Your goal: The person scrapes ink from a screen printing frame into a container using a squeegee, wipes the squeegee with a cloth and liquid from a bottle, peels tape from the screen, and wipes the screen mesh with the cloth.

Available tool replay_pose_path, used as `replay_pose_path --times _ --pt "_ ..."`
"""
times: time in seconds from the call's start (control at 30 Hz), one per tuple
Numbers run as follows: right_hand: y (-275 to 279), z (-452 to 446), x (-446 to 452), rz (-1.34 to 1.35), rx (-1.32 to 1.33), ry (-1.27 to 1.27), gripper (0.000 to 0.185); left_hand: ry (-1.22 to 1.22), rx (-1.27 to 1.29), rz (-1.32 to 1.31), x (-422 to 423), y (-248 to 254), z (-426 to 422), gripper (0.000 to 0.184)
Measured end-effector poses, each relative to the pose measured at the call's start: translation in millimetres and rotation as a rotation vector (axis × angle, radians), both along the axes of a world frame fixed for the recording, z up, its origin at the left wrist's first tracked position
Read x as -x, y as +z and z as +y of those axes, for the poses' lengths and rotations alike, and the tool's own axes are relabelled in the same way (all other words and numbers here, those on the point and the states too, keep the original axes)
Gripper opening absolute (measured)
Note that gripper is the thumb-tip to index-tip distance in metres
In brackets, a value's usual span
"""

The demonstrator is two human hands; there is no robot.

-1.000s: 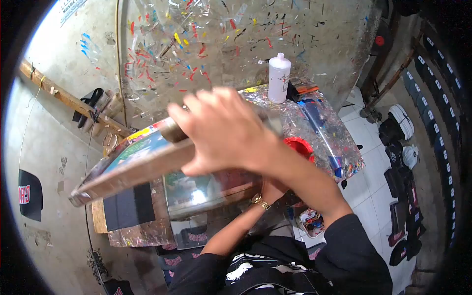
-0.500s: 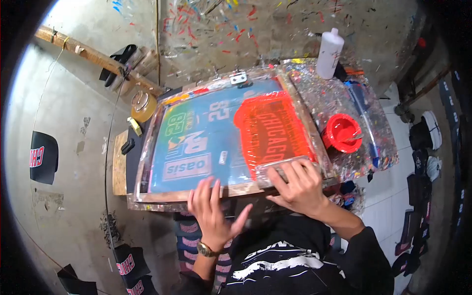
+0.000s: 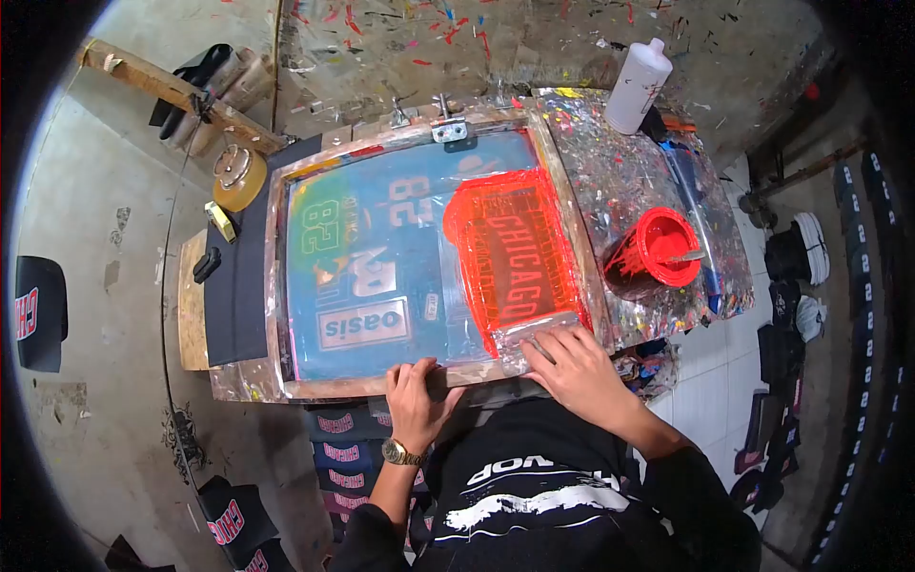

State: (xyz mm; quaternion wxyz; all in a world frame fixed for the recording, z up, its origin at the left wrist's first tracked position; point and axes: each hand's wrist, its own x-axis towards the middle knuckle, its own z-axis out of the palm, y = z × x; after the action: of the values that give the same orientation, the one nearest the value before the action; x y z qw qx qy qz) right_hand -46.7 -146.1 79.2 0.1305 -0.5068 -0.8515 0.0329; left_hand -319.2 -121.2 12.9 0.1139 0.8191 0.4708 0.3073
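A wooden-framed printing screen (image 3: 334,389) with blue mesh lies flat on the worktable. My left hand (image 3: 416,405) has its fingers curled over the front rail of that frame. My right hand (image 3: 577,377) is closed on a squeegee (image 3: 534,330), which rests on the mesh at the front right. Just behind the squeegee, wet red ink (image 3: 467,224) covers the part of the mesh with the "CHICAGO" lettering (image 3: 515,262). Other designs, among them an "oasis" block (image 3: 362,324), show on the left of the mesh. The squeegee's handle is partly hidden under my right fingers.
To the right stands a tub of red ink (image 3: 658,250) with a stirring tool in it. A white bottle (image 3: 639,88) is behind it. A metal hinge clamp (image 3: 450,130) sits at the frame's back. At left are a jar (image 3: 238,177) and black fabric (image 3: 250,286).
My left hand has gone from spread fingers above the frame's front edge to a grip on it. My right hand stays on the squeegee at the front. The camera view has shifted.
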Motion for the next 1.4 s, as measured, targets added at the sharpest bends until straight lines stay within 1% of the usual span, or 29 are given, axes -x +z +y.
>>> replay_pose_path --times 0.07,0.13,0.17,0.23,0.27,0.3,0.37,0.4,0.43,0.5,0.53,0.57,0.67,0.8,0.87,0.9,1.07,1.17,1.3,1.37,1.4 --pt "1 12 2 -0.030 0.000 0.011 0.046 -0.003 0.007 -0.009 0 -2 3 0.069" --pt "3 23 6 -0.079 -0.073 -0.013 0.042 -0.007 0.062 0.014 0 2 2 0.065" --pt "5 26 8 -0.078 -0.061 -0.006 0.042 0.000 0.074 0.014 2 3 1 0.065" --pt "9 37 10 -0.029 0.114 -0.021 0.047 -0.023 0.073 0.015 1 5 4 0.061" --pt "13 43 10 -0.016 0.137 -0.041 0.042 -0.019 0.079 0.021 0 8 5 0.055" --pt "13 47 10 -0.023 0.150 -0.037 0.042 -0.015 0.092 0.014 1 8 5 0.055" --pt "9 54 9 -0.124 0.152 -0.056 0.038 -0.025 0.123 0.023 2 5 4 0.056" --pt "2 56 8 -0.155 0.065 -0.050 0.035 -0.019 0.134 0.014 2 6 5 0.056" --pt "1 57 8 -0.163 0.073 -0.044 0.035 -0.028 0.118 0.017 2 8 6 0.053" --pt "3 59 12 -0.100 0.018 -0.077 0.028 -0.029 0.111 0.014 2 8 7 0.050" --pt "4 59 14 -0.068 0.054 -0.122 0.027 -0.033 0.131 0.012 2 7 7 0.049" --pt "6 59 17 -0.070 0.061 -0.118 0.027 -0.039 0.150 0.012 3 7 7 0.049" --pt "13 64 27 -0.105 0.151 -0.268 0.029 -0.040 0.171 0.016 4 8 7 0.049" --pt "14 74 29 -0.046 0.192 -0.275 0.032 -0.031 0.178 0.014 3 9 8 0.048" --pt "15 78 26 -0.027 0.216 -0.153 0.032 -0.026 0.169 0.003 3 7 8 0.051" --pt "16 78 25 -0.022 0.220 -0.155 0.032 -0.028 0.172 0.009 4 7 8 0.051" --pt "26 75 16 -0.131 0.272 0.050 0.032 -0.015 0.162 0.033 4 6 7 0.053" --pt "27 67 9 -0.111 0.317 0.094 0.033 -0.008 0.163 0.021 3 6 6 0.053" --pt "23 71 3 -0.031 0.272 0.076 0.033 -0.007 0.143 0.031 1 5 6 0.052" --pt "21 79 3 0.006 0.320 0.049 0.038 -0.005 0.139 0.038 2 5 7 0.052" --pt "12 86 -2 0.073 0.261 0.071 0.046 -0.010 0.129 0.042 2 6 7 0.053"
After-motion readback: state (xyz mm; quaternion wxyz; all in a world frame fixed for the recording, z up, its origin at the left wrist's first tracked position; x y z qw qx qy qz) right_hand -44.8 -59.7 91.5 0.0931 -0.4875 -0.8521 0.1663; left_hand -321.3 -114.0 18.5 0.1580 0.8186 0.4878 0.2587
